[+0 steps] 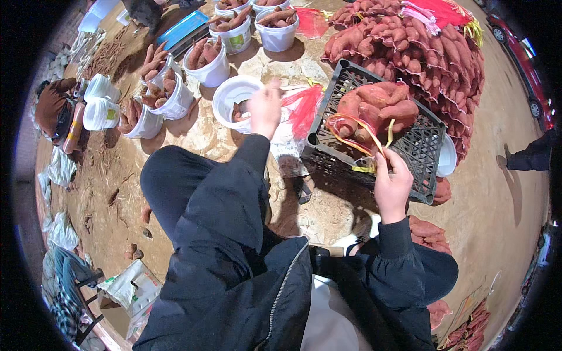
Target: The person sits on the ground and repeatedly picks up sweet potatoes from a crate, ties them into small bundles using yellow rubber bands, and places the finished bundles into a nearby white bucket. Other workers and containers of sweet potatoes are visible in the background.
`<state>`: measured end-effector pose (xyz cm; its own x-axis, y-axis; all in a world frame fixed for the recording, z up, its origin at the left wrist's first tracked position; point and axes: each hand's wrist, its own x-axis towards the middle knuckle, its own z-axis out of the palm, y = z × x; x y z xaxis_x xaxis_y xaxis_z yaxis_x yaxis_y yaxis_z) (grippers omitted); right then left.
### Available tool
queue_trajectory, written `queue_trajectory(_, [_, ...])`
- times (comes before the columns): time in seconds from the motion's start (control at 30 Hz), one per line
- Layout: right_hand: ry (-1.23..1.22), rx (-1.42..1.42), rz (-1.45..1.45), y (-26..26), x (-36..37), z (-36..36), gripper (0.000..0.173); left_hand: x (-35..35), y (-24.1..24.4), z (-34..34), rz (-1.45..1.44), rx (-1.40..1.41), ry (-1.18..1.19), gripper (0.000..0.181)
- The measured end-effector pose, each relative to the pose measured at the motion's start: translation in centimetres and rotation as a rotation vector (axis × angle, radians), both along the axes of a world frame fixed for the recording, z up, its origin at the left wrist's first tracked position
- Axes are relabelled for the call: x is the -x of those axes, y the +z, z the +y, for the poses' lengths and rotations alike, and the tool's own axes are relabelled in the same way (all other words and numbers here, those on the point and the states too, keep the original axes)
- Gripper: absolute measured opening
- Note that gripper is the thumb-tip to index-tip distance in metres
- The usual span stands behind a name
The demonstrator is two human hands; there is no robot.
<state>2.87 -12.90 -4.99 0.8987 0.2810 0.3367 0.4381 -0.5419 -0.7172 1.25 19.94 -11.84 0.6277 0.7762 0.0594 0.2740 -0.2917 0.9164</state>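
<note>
A red mesh bag of sweet potatoes [377, 105] lies on an upturned-looking black plastic crate [426, 175]. My right hand [392, 184] pinches the bag's yellow-and-red mouth edge between thumb and fingers. My left hand [264, 107], blurred, is over the right rim of a white plastic bucket [224, 94]; whether it holds anything is unclear. A few sweet potatoes [239, 113] lie low in that bucket. Between the bucket and the crate are flat red mesh bags [305, 107] with yellow ties.
White buckets full of sweet potatoes [210, 66] stand ahead and left. Filled mesh bags [417, 57] are piled ahead right. Stacked white buckets [101, 112] stand far left, near a blue tray [184, 28]. A person's leg [529, 155] shows at far right; a red car [522, 66] is beyond.
</note>
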Motion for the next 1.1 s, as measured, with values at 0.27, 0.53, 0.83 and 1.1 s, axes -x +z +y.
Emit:
queue_trajectory(0.27, [-0.045, 0.016, 0.007, 1.4, -0.3, 0.5, 0.013, 0.3, -23.9, 21.9, 0.992, -0.712, -0.725, 0.046])
queue_trajectory(0.53, [-0.11, -0.227, 0.285, 1.3, -1.8, 3.5, 0.017, 1.7, -33.5, 28.9, 1.306, -0.622, -1.165, 0.057])
queue_trajectory(0.83, [-0.118, -0.226, 0.276, 1.9, -2.2, 3.8, 0.016, -1.2, -22.0, 22.9, 1.658, -0.426, -0.851, 0.049])
queue_trajectory(1.1, [-0.133, -0.265, 0.217, 0.8, -2.5, 1.1, 0.013, -4.9, -3.9, 16.5, 1.463, -0.647, -0.093, 0.101])
